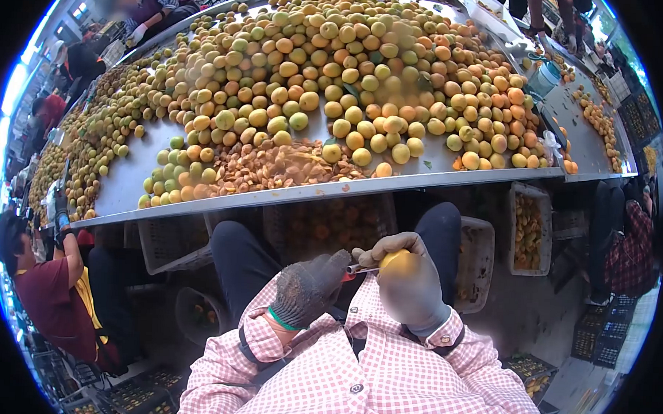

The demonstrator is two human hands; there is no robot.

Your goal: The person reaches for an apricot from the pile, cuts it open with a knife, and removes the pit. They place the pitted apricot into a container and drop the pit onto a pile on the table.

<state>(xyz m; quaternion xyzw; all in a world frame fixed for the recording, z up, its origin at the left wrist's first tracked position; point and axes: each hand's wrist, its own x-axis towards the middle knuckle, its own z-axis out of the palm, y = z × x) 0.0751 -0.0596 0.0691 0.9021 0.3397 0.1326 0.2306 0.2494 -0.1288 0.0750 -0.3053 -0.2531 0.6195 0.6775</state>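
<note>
My left hand (310, 288), in a dark knit glove with a green cuff, is closed around a small knife (367, 269) with a red part by the fingers. Its thin metal blade points right, reaching the fruit; whether it cuts in, I cannot tell. My right hand (415, 290), in a grey glove partly blurred, grips a yellow apricot (396, 266). Both hands are close together above my lap, in front of the checked shirt. Ahead, many apricots (363, 128) cover the metal table (273, 203), and a heap of brown pits (274, 165) lies near its front edge.
Under the table stand a white crate (173, 242), a crate of fruit pieces (529, 228) and another pale crate (475, 267). A bucket (200, 315) is on the floor at left. A person in a maroon top (58, 300) sits to the left. A blue-green jug (544, 77) stands at right.
</note>
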